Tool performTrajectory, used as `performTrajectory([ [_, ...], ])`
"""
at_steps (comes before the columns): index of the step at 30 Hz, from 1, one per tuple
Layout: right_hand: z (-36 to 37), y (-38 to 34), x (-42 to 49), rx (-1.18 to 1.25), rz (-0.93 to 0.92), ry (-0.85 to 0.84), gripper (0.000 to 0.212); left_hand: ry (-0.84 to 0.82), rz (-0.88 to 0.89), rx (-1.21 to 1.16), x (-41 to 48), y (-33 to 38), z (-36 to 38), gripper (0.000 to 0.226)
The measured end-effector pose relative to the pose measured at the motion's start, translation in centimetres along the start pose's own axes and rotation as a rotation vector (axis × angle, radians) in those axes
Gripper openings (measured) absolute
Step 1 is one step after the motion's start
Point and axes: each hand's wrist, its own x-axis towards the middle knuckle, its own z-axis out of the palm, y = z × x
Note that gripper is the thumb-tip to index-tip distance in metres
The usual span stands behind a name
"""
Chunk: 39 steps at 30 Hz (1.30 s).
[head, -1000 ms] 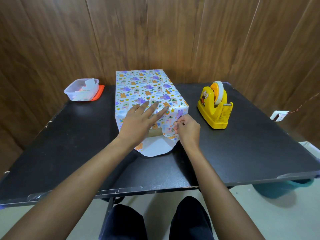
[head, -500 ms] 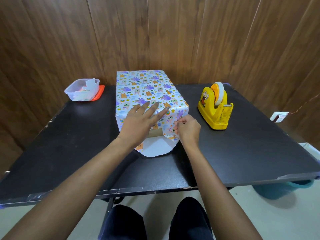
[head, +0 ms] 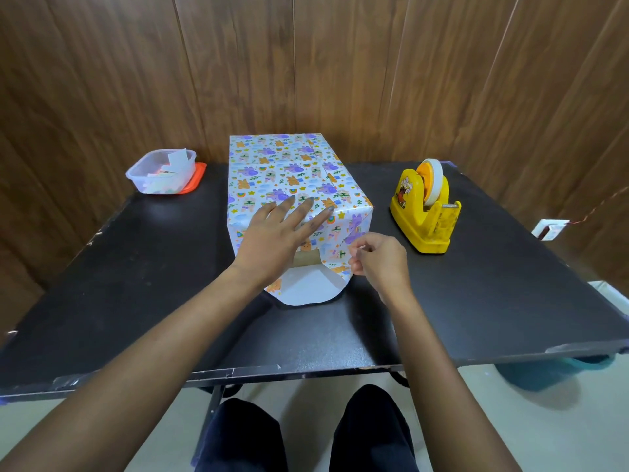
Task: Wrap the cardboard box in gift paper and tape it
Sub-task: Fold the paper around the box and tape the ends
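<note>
Brown cardboard of the box still shows on its near end, so this end is not closed yet, I judge. Your right fingertips, thumb against forefinger, pinch the edge of the right flap; they have drawn it a little down and to the right. The right hand is curled behind them. Your left fingers stay spread and flat on the paper at the top near edge, and the left hand covers part of the end. Both forearms reach straight forward. The box stands mid-table.
</note>
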Motion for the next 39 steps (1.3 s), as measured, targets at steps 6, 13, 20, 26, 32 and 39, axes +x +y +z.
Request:
performTrajectory([
  [6,0.5,0.1,-0.3,0.017,-0.119,0.034,0.026,-0.004,-0.010,-0.004,0.0,0.2,-0.1,0.085],
  [13,0.9,0.0,0.0,0.006,-0.130,0.069,0.017,-0.021,-0.011,-0.007,0.0,0.2,-0.1,0.086],
  [20,1.7,-0.6,0.6,-0.012,-0.105,0.118,0.019,0.001,-0.006,-0.008,0.0,0.2,-0.1,0.085],
  [26,2.6,-0.8,0.9,-0.001,-0.039,0.184,0.030,0.013,0.000,-0.001,-0.1,0.1,0.1,0.084],
  [32,1.1,-0.4,1.5,-0.097,-0.020,0.179,0.050,0.006,-0.002,0.002,-0.1,0.2,0.0,0.082],
  [39,-0.6,0.7,2.0,-0.234,-0.060,0.140,0.047,-0.026,0.002,-0.009,0.0,0.1,-0.1,0.088],
])
